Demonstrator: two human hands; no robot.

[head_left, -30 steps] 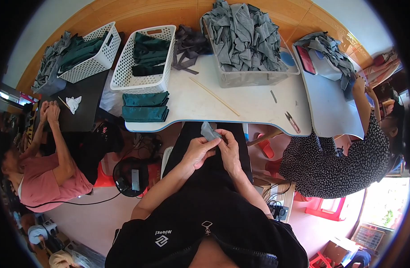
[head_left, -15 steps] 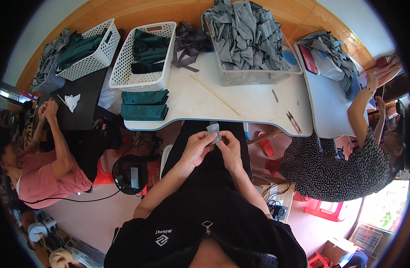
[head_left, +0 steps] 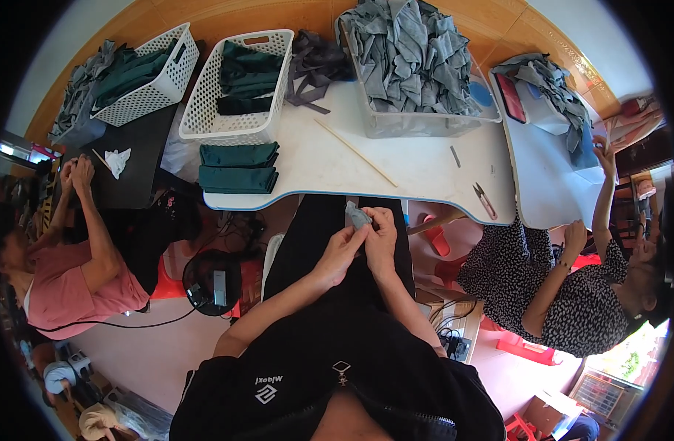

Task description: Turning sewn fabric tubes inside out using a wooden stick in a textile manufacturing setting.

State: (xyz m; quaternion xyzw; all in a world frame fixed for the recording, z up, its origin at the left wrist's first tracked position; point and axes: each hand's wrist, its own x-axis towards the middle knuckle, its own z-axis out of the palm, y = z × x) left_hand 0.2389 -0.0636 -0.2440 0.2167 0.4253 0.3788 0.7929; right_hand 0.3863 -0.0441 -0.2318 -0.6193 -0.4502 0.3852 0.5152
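Over my lap, just off the table's front edge, a small piece of grey fabric (head_left: 357, 214) is pinched between my two hands. My left hand (head_left: 342, 252) grips its lower end with thumb and fingers. From the other side my right hand (head_left: 381, 234) holds it, fingertips bent at its upper right edge. The cloth looks folded or bunched, and part of it is hidden behind my fingers. Beyond it on the white table (head_left: 307, 169) lie a thin wooden stick (head_left: 356, 153) and, to the right, a pair of thread snips (head_left: 485, 201).
A clear bin (head_left: 417, 125) heaped with grey cloth stands at the back. Left of it are a white basket (head_left: 193, 121) with dark green fabric and folded green pieces (head_left: 238, 180). Co-workers sit on both sides, one in a pink shirt (head_left: 94, 294), one in a patterned dress (head_left: 572, 309).
My hands have shifted the grey fabric, which now looks more bunched and tilted; my right fingers have moved up along it. The right co-worker has leaned back and lowered one arm.
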